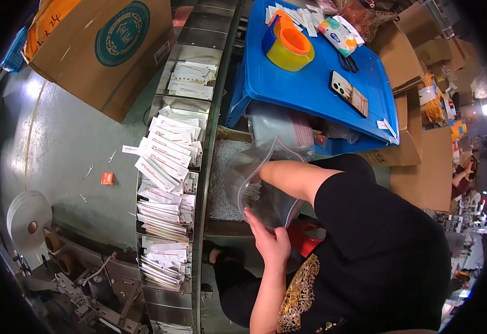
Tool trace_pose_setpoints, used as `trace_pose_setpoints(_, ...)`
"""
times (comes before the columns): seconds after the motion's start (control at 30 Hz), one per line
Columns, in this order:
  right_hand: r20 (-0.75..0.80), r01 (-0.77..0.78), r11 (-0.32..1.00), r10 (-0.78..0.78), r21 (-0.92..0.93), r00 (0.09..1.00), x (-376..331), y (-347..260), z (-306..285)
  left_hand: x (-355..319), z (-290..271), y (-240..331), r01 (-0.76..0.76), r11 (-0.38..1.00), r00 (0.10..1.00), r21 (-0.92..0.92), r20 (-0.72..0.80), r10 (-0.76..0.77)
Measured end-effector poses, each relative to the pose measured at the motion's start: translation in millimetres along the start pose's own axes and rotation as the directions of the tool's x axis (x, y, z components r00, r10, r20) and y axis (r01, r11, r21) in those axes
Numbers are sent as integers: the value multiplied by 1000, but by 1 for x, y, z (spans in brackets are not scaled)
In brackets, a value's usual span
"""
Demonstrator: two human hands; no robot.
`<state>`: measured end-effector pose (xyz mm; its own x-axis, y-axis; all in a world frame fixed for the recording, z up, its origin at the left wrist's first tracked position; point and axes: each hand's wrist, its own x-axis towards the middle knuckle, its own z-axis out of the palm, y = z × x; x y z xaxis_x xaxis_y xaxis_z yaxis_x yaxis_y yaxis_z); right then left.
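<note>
Clear bag sits between packets and you; your left hand grasps rim, likely keeping mouth spread for right forearm, inserted there; right grip hidden, can't tell.

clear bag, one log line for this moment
clear bag: open | left hand: holding its rim | right hand: inside, mostly hidden | white packets: on metal conveyor | phone: on blue table

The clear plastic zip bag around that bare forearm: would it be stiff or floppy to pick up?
The bag would probably be floppy: its see-through walls crease and its mouth bends unevenly. It may feel slippery, since the plastic looks smooth.
</note>
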<state>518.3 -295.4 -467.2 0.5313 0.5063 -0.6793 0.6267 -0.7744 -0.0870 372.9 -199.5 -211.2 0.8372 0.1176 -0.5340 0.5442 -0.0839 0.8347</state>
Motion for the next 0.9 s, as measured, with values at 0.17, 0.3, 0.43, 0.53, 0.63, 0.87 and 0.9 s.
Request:
trace_pose_setpoints(0.17,-192,261,944,-300,-203,935,-62,75,-59,-6,20,6,-316,941,948,118,7,318)
trace_pose_setpoints(0.3,575,230,938,-42,-258,817,-116,37,-127,-23,10,21,-110,994,983,-17,144,112)
trace_pose_setpoints(0.43,730,716,697,-508,36,458,-160,7,-236,-9,24,8,-303,931,951,205,125,282)
trace_pose_setpoints(0.53,404,550,686,-726,476,556,-151,10,-323,-8,16,4,-304,925,952,229,94,290)
trace_pose_setpoints(0.63,-291,337,697,-189,633,938,-95,70,-382,-8,23,2,-327,912,943,246,150,298)
trace_pose_setpoints(0.87,-243,-215,877,342,429,908,20,126,-347,0,29,6,-302,931,948,204,168,270)
trace_pose_setpoints(0.9,-503,-244,873,450,423,738,28,123,-337,0,32,3,-324,925,941,196,168,294)
